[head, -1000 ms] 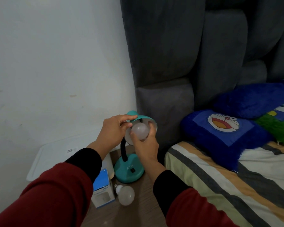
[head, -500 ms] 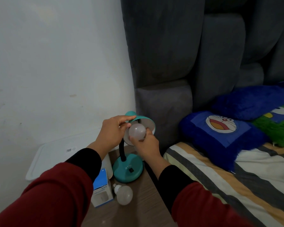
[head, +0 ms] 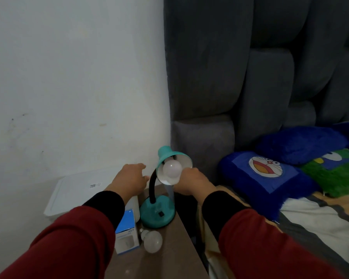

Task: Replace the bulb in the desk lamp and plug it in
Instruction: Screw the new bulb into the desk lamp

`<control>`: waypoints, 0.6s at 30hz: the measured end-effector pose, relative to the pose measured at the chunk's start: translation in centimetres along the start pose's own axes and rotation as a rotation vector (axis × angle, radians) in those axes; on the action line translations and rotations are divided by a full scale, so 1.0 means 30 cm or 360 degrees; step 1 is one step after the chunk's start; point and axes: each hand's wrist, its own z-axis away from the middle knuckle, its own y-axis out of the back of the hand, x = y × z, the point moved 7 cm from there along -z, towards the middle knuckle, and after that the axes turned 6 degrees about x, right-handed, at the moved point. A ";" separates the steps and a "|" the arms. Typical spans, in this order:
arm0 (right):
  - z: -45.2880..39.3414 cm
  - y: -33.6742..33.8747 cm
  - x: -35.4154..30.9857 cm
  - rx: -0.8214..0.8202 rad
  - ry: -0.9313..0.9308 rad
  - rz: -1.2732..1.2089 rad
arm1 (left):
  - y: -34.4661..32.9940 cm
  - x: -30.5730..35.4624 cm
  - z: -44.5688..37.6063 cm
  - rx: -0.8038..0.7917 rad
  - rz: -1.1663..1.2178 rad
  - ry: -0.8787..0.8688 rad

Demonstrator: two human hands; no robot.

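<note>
The teal desk lamp (head: pixel 157 215) stands on a brown bedside table (head: pixel 165 262), its black neck curving up to the teal shade (head: pixel 166 154). A white bulb (head: pixel 171 168) sits inside the shade, facing me. My left hand (head: pixel 130 179) hovers just left of the neck, fingers apart, holding nothing. My right hand (head: pixel 191 183) is at the shade's lower right rim with fingers curled. Its fingertips are hidden, so I cannot tell whether it grips the rim. A second white bulb (head: pixel 152 241) lies on the table in front of the lamp's base.
A blue and white bulb box (head: pixel 127 232) stands left of the loose bulb. A white plastic bin lid (head: pixel 73 195) sits by the wall. A grey padded headboard (head: pixel 206 97) rises behind. The bed (head: pixel 310 228) with blue cushions (head: pixel 266 178) is on the right.
My right hand has come off the bulb and dropped to the shade's lower right rim. My left hand has let go of the shade and moved left and down. The bulb stays in the shade.
</note>
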 end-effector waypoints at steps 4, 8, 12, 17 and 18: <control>0.036 0.007 -0.032 -0.0152 0.0053 0.0230 | 0.007 -0.075 0.041 -0.0183 -0.0332 0.0057; 0.075 0.017 -0.084 -0.0260 0.0111 0.0429 | 0.056 -0.165 0.097 -0.0247 -0.0492 0.0121; 0.104 0.040 -0.162 -0.0257 0.0181 0.0539 | 0.132 -0.278 0.163 -0.0279 -0.0542 0.0223; 0.126 0.066 -0.323 -0.0237 0.0382 0.0690 | 0.253 -0.469 0.258 -0.0182 -0.0449 0.0489; 0.122 0.059 -0.356 -0.0244 0.0414 0.0706 | 0.272 -0.510 0.275 -0.0163 -0.0435 0.0540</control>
